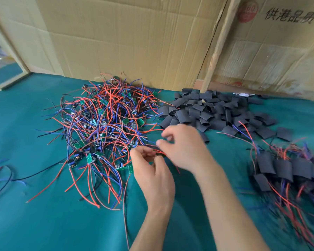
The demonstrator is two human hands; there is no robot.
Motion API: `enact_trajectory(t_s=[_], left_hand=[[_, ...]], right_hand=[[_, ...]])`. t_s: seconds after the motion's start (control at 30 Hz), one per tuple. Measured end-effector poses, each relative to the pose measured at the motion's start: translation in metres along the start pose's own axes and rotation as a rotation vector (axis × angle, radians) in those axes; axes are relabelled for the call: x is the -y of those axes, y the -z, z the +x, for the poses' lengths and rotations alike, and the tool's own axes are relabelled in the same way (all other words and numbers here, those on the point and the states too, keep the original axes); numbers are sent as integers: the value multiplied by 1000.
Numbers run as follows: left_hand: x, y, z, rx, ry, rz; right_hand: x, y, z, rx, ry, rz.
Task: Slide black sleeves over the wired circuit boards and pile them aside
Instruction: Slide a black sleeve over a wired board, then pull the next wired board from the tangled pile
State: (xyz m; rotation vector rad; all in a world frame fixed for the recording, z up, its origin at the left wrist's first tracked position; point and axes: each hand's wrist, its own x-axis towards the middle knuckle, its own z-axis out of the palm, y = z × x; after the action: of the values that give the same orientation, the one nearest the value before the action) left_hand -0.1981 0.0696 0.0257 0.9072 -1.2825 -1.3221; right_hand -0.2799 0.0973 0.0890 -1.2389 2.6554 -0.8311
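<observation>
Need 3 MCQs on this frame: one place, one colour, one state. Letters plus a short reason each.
1. Where is the loose sleeve pile relative to the bare board pile?
A. Camera-left of it
B. Camera-right of it
C. Under it

2. What colour is the table cover?
A. Teal green
B. White
C. Yellow

3. What are the two hands doing?
A. Resting flat on the table
B. Both pinching wires at the edge of the board pile
C. Lifting the cardboard

Answers:
1 B: the black sleeves lie camera-right of the wire tangle, by the cardboard.
2 A: the cover is teal green throughout.
3 B: the left hand and right hand have curled fingers closed on red wires.
</observation>
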Motion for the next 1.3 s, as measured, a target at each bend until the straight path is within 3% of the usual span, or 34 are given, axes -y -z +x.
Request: enact_trajectory(t_s=[0.1,0.23,0.37,0.5,0.73,0.97,1.03,1.1,1.3], left_hand=[[2,0,1,-11,-4,-6],[2,-2,0,18,-2,17],[1,-1,-1,30,7,-9],[1,-1,0,36,24,-8],[-1,-2,-2,102,42,-16],[-9,-4,-5,149,64,-83],[-10,-4,-5,145,88,-117],[-11,-4,-4,137,91,-142],[-15,-1,-1,23,143,-225]], right_hand=[[-4,-23,2,46,17,-58],[-17,-12,3,-14,-10,18],[-15,-14,0,94,-7,60],[-13,-13,1,18,6,78],[-13,20,0,-272,43,474],[-9,38,-1,-375,-19,950],[-11,43,-2,-313,-66,1088],[-17,49,-5,-185,-59,1048],[-46,68,-19,536,66,632]])
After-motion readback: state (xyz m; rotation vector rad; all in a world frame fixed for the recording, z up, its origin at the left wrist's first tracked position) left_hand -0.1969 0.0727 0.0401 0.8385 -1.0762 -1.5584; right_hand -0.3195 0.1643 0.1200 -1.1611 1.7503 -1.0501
